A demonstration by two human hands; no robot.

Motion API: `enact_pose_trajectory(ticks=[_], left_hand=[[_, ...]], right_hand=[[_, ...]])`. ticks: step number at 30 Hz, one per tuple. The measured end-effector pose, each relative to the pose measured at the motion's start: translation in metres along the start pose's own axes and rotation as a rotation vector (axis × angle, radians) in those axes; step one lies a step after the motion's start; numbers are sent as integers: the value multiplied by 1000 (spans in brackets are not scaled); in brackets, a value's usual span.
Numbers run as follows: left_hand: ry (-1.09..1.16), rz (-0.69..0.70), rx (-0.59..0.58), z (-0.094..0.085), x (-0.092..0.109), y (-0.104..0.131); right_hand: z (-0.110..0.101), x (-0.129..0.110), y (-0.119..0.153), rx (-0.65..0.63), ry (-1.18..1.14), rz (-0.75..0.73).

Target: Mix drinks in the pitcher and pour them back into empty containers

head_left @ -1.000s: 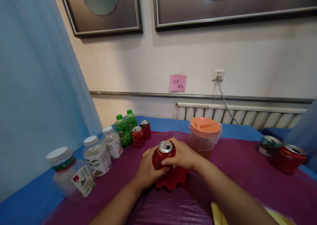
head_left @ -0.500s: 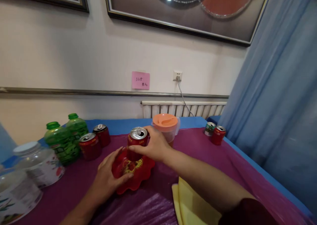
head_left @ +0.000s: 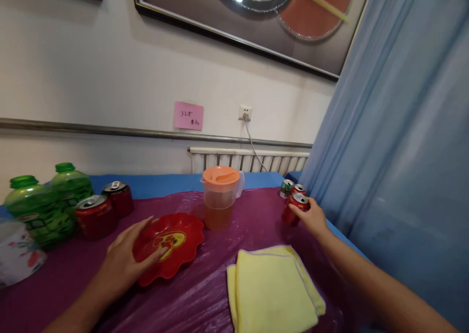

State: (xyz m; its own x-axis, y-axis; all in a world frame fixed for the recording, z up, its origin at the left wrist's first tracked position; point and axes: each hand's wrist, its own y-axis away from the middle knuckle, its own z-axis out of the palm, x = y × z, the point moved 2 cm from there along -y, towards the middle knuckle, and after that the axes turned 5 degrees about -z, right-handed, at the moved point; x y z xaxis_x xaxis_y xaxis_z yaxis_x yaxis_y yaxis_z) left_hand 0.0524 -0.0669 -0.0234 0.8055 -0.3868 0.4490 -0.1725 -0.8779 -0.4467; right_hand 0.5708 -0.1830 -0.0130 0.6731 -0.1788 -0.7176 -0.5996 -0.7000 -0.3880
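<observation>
My right hand (head_left: 311, 218) is closed around a red can (head_left: 293, 211) with a silver top, at the right side of the purple-covered table. Just behind that can stand another red can (head_left: 298, 189) and a green can (head_left: 286, 189). My left hand (head_left: 128, 250) has its fingers spread at the left edge of a red scalloped plate (head_left: 187, 235) with a yellow design, and holds nothing. Whether its fingertips touch the plate is hard to tell. Nothing lies on the plate.
A lidded pitcher (head_left: 219, 198) with amber liquid stands behind the plate. A folded yellow cloth (head_left: 274, 289) lies at the front. Two red cans (head_left: 95, 218), green bottles (head_left: 40, 216) and a white patterned jar (head_left: 20, 255) are at the left. A blue curtain (head_left: 395, 128) hangs right.
My right hand has carried the red can from above the plate to the right, beside the other cans. My left hand remains at the plate. The view has shifted right.
</observation>
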Motion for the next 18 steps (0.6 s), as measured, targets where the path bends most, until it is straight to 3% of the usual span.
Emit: enact_pose_trajectory(ticks=[3,7,13,18], left_hand=[[4,-11,31,2,-6,-2],[22,-25,71,4,-14,-5],[30,-31,35,-6,-8,-5],[53,-25,23,-1,-13,-4]], right_hand=[[-11,36,-26,57,117,110],[-13,61,-41,72,209,188],[-4,73,-46,58,255,215],[-5,73,-45,65,249,215]])
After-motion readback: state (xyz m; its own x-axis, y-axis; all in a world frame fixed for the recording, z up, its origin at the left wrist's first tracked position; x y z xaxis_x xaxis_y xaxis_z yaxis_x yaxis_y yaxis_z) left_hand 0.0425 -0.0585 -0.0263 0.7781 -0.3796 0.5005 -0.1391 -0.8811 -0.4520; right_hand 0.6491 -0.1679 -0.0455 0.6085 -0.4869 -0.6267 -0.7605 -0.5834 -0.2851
